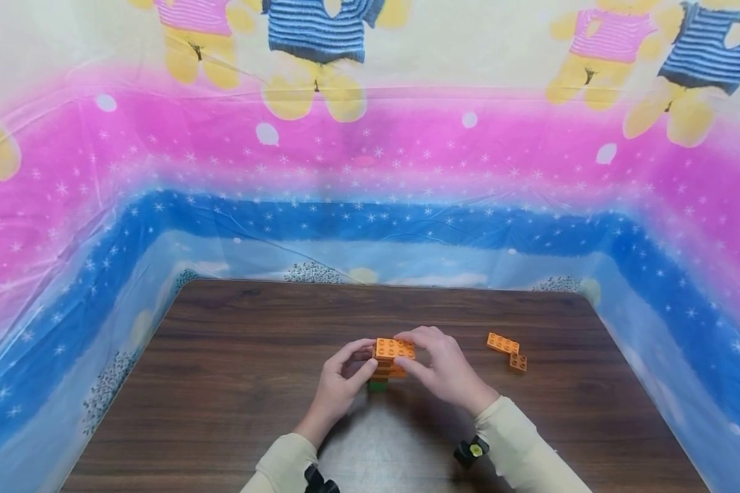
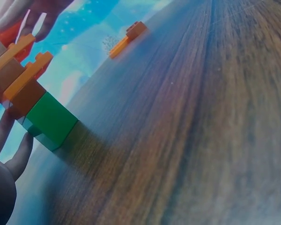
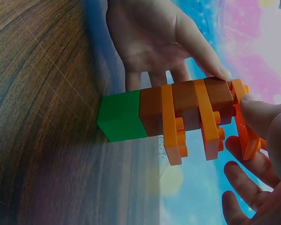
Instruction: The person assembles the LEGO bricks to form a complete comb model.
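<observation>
A tower of toy building bricks stands upright on the table. Its base is a green brick (image 3: 122,116), with brown bricks (image 3: 185,96) and flat orange plates (image 3: 206,122) stacked alternately above it. The plates jut out to one side. My left hand (image 1: 339,380) holds the tower from the left, thumb against the upper brown brick and fingers behind. At the top, my right hand (image 1: 445,366) pinches a studded orange plate (image 1: 396,348) between thumb and fingers. In the right wrist view that plate sits slightly tilted at the top brown brick; whether it is fully seated I cannot tell.
Right of the tower lie a longer orange plate (image 1: 502,342) and a small orange plate (image 1: 518,361), touching at a corner. The dark wooden table (image 1: 253,329) is bordered by a printed cloth backdrop (image 1: 358,219) at the back and sides.
</observation>
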`<action>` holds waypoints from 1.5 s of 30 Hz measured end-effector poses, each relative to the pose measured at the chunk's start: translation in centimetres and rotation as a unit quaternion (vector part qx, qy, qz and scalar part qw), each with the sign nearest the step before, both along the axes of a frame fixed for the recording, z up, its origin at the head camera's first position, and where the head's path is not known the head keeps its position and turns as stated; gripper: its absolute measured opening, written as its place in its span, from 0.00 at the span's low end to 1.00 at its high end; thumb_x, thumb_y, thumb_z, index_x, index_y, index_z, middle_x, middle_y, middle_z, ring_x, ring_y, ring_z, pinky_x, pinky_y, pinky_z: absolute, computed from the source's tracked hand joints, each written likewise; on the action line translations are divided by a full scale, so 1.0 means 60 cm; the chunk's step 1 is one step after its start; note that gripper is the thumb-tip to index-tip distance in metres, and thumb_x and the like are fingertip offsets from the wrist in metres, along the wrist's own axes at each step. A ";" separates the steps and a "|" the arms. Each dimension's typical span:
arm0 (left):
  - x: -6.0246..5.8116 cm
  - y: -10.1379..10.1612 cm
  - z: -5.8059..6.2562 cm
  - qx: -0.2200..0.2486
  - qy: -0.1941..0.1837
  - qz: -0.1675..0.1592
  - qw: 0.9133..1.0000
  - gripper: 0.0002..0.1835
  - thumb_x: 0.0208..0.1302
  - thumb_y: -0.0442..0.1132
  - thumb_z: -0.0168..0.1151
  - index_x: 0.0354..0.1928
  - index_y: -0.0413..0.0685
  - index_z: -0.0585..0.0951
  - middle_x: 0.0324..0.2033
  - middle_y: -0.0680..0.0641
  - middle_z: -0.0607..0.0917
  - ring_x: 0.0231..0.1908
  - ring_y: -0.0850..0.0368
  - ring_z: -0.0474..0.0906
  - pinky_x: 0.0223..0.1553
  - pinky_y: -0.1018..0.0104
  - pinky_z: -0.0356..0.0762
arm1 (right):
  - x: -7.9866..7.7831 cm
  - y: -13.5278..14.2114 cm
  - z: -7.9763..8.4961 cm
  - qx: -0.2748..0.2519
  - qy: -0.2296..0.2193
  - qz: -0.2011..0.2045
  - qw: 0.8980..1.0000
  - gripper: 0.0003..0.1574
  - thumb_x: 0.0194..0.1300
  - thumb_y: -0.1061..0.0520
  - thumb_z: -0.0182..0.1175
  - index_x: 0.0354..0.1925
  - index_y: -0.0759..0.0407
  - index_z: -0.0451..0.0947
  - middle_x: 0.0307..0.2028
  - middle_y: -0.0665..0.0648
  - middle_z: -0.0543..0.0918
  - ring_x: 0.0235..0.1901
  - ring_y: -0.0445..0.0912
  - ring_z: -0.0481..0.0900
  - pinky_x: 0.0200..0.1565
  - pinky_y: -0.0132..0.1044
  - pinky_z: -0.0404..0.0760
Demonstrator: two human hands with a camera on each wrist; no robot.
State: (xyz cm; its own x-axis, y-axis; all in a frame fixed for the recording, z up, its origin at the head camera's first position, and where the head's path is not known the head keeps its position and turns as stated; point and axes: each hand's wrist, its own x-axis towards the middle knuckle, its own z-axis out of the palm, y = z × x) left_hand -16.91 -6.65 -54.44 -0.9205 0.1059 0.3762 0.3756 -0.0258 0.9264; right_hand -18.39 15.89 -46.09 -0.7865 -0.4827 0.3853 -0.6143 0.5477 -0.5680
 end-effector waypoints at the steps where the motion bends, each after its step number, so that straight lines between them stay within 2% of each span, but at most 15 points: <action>1: 0.000 0.000 0.001 0.000 -0.001 0.000 1.000 0.18 0.74 0.34 0.66 0.63 0.49 0.82 0.55 0.43 0.85 0.55 0.49 0.83 0.58 0.63 0.81 | -0.001 0.000 0.000 0.001 0.000 0.000 1.000 0.20 0.70 0.50 0.72 0.58 0.50 0.85 0.50 0.44 0.87 0.51 0.41 0.81 0.51 0.48 0.83; 12: -0.002 -0.001 0.001 -0.005 -0.008 0.000 1.000 0.18 0.74 0.35 0.66 0.63 0.52 0.82 0.55 0.45 0.85 0.55 0.48 0.83 0.58 0.63 0.81 | -0.003 0.000 0.004 0.016 -0.008 0.002 1.000 0.20 0.70 0.49 0.72 0.58 0.49 0.85 0.49 0.43 0.87 0.50 0.39 0.80 0.51 0.46 0.83; 23: -0.004 -0.001 0.001 -0.006 -0.010 0.000 1.000 0.18 0.74 0.35 0.66 0.63 0.51 0.82 0.55 0.45 0.85 0.55 0.50 0.83 0.58 0.62 0.81 | -0.003 -0.001 0.008 0.016 -0.011 0.015 1.000 0.22 0.70 0.49 0.71 0.60 0.51 0.85 0.49 0.46 0.87 0.50 0.42 0.80 0.50 0.54 0.84; 35: -0.002 -0.002 0.000 -0.013 -0.009 0.000 1.000 0.18 0.74 0.35 0.66 0.63 0.51 0.82 0.55 0.45 0.86 0.55 0.50 0.83 0.58 0.64 0.81 | -0.007 -0.001 0.008 0.025 -0.015 0.027 0.999 0.23 0.71 0.48 0.70 0.60 0.52 0.85 0.49 0.46 0.87 0.50 0.42 0.80 0.50 0.50 0.84; 40: -0.002 -0.003 -0.001 -0.018 -0.005 0.001 1.000 0.18 0.74 0.36 0.66 0.63 0.51 0.82 0.55 0.45 0.86 0.54 0.50 0.83 0.58 0.62 0.81 | -0.009 -0.002 0.012 0.037 -0.010 0.036 0.999 0.22 0.72 0.48 0.70 0.60 0.52 0.85 0.49 0.46 0.87 0.48 0.41 0.80 0.48 0.43 0.82; 45: -0.001 -0.005 -0.001 -0.022 -0.001 -0.001 1.000 0.18 0.74 0.36 0.66 0.63 0.52 0.82 0.56 0.45 0.86 0.55 0.50 0.84 0.59 0.59 0.81 | -0.010 -0.002 0.015 0.045 -0.005 0.044 0.998 0.21 0.72 0.49 0.69 0.59 0.54 0.85 0.49 0.47 0.88 0.48 0.41 0.81 0.47 0.44 0.82</action>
